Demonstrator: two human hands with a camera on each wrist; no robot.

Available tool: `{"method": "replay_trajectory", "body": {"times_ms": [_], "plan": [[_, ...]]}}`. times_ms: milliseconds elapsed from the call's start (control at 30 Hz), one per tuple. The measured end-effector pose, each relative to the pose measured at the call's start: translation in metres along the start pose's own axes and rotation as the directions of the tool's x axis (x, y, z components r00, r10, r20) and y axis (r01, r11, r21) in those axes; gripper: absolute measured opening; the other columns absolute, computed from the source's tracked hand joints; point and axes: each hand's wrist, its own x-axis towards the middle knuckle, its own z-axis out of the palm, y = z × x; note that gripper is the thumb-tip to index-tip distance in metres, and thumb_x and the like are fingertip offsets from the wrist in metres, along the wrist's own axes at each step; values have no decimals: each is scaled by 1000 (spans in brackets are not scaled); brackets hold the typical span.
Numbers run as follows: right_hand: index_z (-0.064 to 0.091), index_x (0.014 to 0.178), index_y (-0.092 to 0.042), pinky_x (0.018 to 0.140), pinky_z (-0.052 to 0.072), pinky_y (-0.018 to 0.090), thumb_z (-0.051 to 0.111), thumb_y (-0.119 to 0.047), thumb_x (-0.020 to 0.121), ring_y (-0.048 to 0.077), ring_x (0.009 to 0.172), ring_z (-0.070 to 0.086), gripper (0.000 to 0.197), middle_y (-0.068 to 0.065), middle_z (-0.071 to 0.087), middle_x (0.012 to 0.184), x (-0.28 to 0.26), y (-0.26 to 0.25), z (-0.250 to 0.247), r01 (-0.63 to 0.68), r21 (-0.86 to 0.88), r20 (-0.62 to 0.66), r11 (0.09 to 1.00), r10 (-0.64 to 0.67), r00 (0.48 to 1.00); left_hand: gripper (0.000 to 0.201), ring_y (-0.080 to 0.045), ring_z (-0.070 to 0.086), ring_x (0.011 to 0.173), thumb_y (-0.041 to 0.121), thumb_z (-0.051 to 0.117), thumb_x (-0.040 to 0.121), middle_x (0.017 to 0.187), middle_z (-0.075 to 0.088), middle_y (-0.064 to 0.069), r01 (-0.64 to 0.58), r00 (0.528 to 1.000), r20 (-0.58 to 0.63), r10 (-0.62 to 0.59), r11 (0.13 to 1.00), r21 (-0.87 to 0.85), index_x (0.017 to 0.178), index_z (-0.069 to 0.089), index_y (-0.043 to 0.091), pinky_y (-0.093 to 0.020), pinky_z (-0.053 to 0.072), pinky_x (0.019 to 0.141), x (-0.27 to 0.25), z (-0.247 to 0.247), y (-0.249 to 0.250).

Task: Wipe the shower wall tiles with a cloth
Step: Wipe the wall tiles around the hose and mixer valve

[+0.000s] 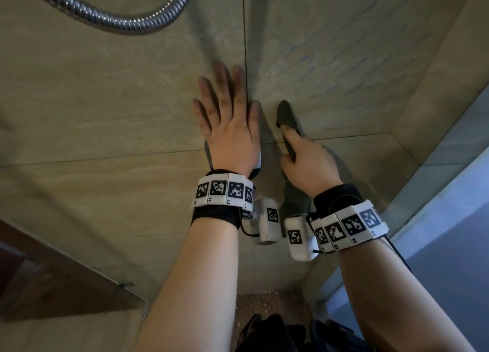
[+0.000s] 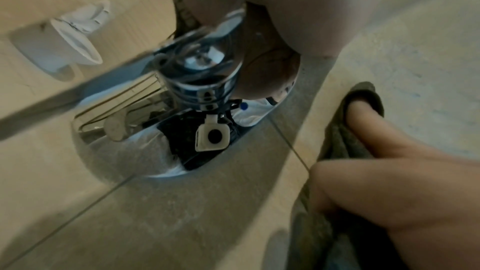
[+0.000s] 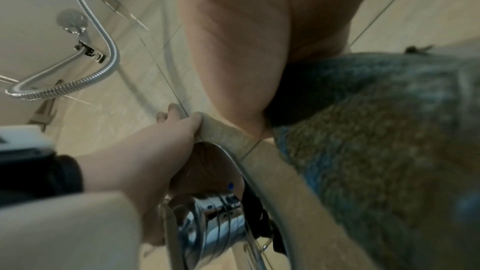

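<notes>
Beige wall tiles (image 1: 105, 100) fill the head view. My left hand (image 1: 227, 129) lies flat on them with straight, spread fingers, its palm (image 2: 298, 7) over a chrome mixer knob (image 2: 197, 81). Just to its right, my right hand (image 1: 304, 158) grips a dark grey-green cloth (image 1: 287, 116) and holds it against the wall, one finger stretched along it. The cloth's loose end hangs below the hand. From the right wrist, the cloth (image 3: 363, 141) bunches under my palm (image 3: 246, 38), with the left hand (image 3: 155, 141) beside it.
A ribbed metal shower hose (image 1: 124, 23) loops across the wall above my hands. A round chrome plate (image 2: 130, 161) surrounds the knob. A white holder (image 2: 64, 48) is fixed to the wall further left. The wall corner and a bluish panel (image 1: 436, 232) lie to the right.
</notes>
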Motion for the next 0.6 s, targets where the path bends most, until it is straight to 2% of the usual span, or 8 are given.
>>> {"method": "replay_trajectory", "body": {"times_ms": [67,133,233,300,367,467,533,600], "plan": [[31,145,-30,75,48,36,48,-20,93,29,94,58,55,12,58,114,0,4,-6,16,-56,-19,998,-17,1000,58,-39,5,145,35,39,103,158,16,-20,-9,1000,-19,9,1000,-13,153,20,12,-49,-5,117,-1,0,-1],[32,144,-29,74,46,36,47,-20,92,31,92,58,55,13,59,110,-1,8,-12,-23,-69,-85,997,17,996,62,-41,9,143,38,45,101,156,22,-22,-16,998,-63,15,1000,-6,151,25,9,-46,-3,118,1,-2,-4],[27,147,-28,77,49,41,48,-19,92,31,91,58,59,14,59,109,-3,7,-12,-106,22,-148,994,108,983,82,-49,14,142,56,51,93,154,23,-28,31,995,-101,-27,999,45,149,27,3,-51,3,117,9,-11,-12],[24,148,-28,80,51,42,49,-18,92,29,93,58,62,12,59,110,-3,1,-8,-103,151,-109,983,120,987,97,-51,10,142,67,53,86,155,18,-29,51,995,-82,-48,998,41,150,23,2,-53,0,116,16,-18,-17],[25,148,-30,80,52,40,50,-19,92,26,90,59,62,8,59,106,-1,-5,-6,-54,177,-36,983,62,997,104,-51,4,142,72,52,83,156,13,-29,57,998,-35,-56,998,30,152,17,3,-52,-5,115,19,-23,-21],[29,145,-31,73,49,35,49,-20,92,22,81,56,58,1,52,89,6,-15,-8,44,17,69,999,-45,997,104,-50,-1,143,74,49,83,157,8,-28,63,998,19,-63,998,14,153,12,5,-52,-9,114,19,-24,-22],[33,144,-31,68,47,32,49,-20,91,20,75,54,56,-1,50,83,9,-18,-12,79,-14,77,997,-78,994,103,-49,-2,143,72,48,84,158,7,-28,55,998,33,-56,998,10,153,11,5,-52,-10,114,19,-25,-24],[35,143,-30,65,44,31,49,-20,91,22,76,56,54,1,53,85,10,-18,-19,101,-54,37,993,-99,994,103,-49,-2,143,72,48,84,158,6,-27,50,998,43,-51,999,11,153,10,6,-51,-10,114,19,-26,-26]]}}
